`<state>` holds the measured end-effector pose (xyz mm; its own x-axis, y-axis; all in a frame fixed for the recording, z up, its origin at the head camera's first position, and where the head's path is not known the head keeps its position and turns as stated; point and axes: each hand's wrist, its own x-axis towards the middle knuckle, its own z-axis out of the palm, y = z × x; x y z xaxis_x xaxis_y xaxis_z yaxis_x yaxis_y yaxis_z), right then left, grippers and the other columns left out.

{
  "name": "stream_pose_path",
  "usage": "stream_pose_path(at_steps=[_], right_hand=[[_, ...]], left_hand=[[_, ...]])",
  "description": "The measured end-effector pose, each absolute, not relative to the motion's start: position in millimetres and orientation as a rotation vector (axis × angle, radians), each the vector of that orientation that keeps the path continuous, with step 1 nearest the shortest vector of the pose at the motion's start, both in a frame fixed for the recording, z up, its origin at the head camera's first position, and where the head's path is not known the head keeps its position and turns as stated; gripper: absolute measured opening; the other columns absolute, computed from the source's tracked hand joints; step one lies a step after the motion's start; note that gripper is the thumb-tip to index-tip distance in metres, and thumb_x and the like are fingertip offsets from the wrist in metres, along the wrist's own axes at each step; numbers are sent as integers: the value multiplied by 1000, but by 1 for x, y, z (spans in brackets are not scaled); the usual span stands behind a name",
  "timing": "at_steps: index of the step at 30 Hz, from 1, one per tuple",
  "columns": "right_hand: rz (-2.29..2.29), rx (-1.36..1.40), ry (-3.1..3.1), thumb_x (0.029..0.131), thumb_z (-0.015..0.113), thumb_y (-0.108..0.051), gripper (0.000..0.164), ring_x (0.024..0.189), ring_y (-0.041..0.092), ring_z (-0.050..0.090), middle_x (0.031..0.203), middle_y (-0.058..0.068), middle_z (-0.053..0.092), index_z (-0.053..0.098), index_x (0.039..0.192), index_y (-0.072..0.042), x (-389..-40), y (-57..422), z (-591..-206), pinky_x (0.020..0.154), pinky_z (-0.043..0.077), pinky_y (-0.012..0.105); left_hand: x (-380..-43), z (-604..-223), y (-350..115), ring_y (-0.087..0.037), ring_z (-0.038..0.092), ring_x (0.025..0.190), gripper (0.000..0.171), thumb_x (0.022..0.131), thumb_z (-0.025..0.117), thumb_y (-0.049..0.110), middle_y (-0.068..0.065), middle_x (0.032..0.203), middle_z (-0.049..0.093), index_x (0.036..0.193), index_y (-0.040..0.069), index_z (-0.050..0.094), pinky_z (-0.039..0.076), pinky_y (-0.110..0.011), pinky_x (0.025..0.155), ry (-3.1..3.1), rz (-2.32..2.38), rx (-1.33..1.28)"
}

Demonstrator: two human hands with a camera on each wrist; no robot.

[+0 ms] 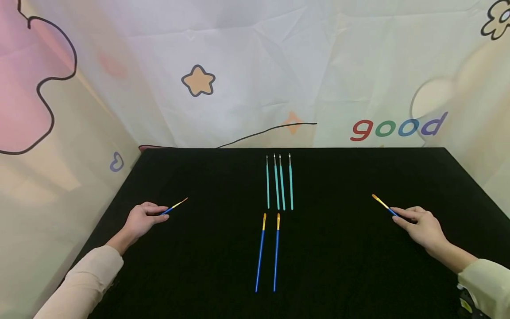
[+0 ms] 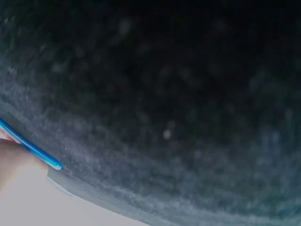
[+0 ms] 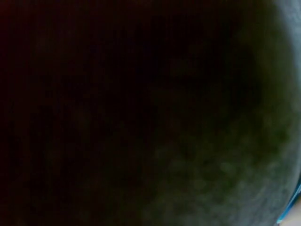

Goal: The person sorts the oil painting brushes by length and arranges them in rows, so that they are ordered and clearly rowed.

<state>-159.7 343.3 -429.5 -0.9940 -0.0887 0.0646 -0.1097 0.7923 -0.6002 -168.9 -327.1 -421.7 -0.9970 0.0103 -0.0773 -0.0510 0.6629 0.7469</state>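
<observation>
At the left side of the head view, my left hand (image 1: pixel 142 219) pinches a blue-handled paintbrush (image 1: pixel 174 207) between thumb and fingers, its pointed bristle tip aimed inward and away. The handle end of this brush (image 2: pixel 35 149) shows at the lower left of the left wrist view. Over on the right, my right hand (image 1: pixel 423 225) pinches another blue paintbrush (image 1: pixel 383 204), bristles up and toward the middle. Only a sliver of its handle (image 3: pixel 290 205) appears in the right wrist view. Two more blue paintbrushes, one left (image 1: pixel 260 252) and one right (image 1: pixel 276 252), lie side by side between the hands.
Several turquoise paintbrushes (image 1: pixel 283 184) lie in a row behind the blue pair, bristles pointing to the back. Everything rests on a black-covered table (image 1: pixel 334 257). A printed cloth backdrop (image 1: pixel 255 66) rises at its far edge and along the sides.
</observation>
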Motion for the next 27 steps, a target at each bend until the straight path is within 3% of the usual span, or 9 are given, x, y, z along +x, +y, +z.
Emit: stream_pose_path(at_steps=[6, 14, 21, 27], right_hand=[[989, 148, -2939, 93, 54, -24, 39, 86, 26, 45, 100, 18, 52, 55, 119, 5, -158, 342, -429, 61, 34, 31], [987, 97, -2909, 93, 53, -28, 42, 75, 2, 41, 102, 16, 54, 56, 119, 4, -154, 343, -428, 59, 34, 28], [1043, 18, -2922, 94, 50, -33, 47, 53, 14, 37, 99, 21, 55, 53, 122, 4, -156, 341, -422, 45, 34, 28], [1075, -35, -2974, 94, 50, -33, 47, 51, 15, 36, 95, 19, 56, 54, 122, 4, -160, 338, -417, 45, 33, 29]], left_hand=[[-170, -424, -327, -27, 40, 96, 34, 83, 68, 17, -16, 101, 51, 109, -4, 64, 35, -35, 71, 2837, 1261, -27], [-172, -426, -326, -28, 39, 97, 30, 84, 67, 15, -16, 101, 51, 107, -4, 65, 35, -35, 70, 2861, 1263, -31], [-168, -427, -324, -29, 45, 97, 28, 84, 66, 15, -18, 103, 54, 105, -4, 66, 39, -34, 72, 2886, 1278, -61], [-167, -423, -325, -31, 49, 101, 34, 86, 64, 18, -22, 110, 59, 112, -4, 62, 43, -42, 81, 2813, 1357, -142]])
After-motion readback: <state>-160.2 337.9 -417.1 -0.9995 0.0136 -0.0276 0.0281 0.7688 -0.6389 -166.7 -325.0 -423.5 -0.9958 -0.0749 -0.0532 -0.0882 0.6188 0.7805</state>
